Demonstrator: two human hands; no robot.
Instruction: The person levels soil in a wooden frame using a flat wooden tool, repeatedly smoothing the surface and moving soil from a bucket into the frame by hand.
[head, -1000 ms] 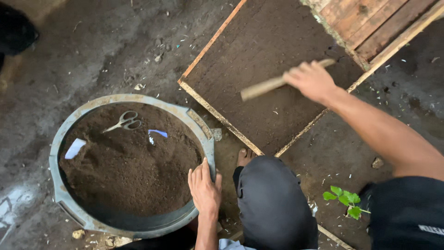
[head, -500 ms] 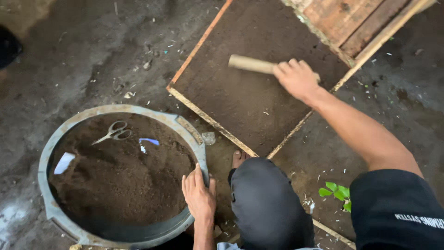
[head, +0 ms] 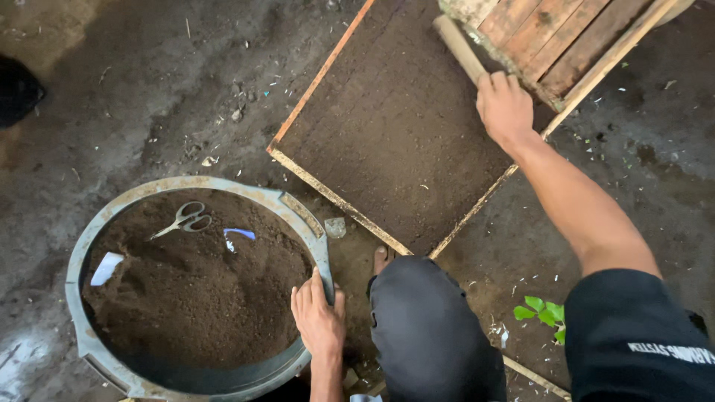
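Nearest the camera, the left hand (head: 319,321) lies flat with its fingers loose and slightly spread on the near right rim of the round grey plastic basin (head: 80,257), gripping nothing. The basin is filled with dark brown soil (head: 201,298). On that soil, toward the basin's far side, lie a pair of silver metal scissors (head: 182,219), a small blue-and-white scrap (head: 238,236) just right of them, and a white paper slip (head: 106,268) at the basin's left. A dark-clothed knee (head: 432,327) is bent just right of the basin, with a small green seedling (head: 542,311) further right on the wet, dirty ground. Beyond the basin, up and to its right, lies a square wooden-framed tray of levelled dark soil (head: 395,141). At the tray's far right edge the right hand (head: 505,108) is clenched around a pale round wooden stick (head: 459,48), which lies slantwise over the soil surface. A slatted brown wooden crate (head: 551,37) stands just beyond the stick, touching the tray's far corner.
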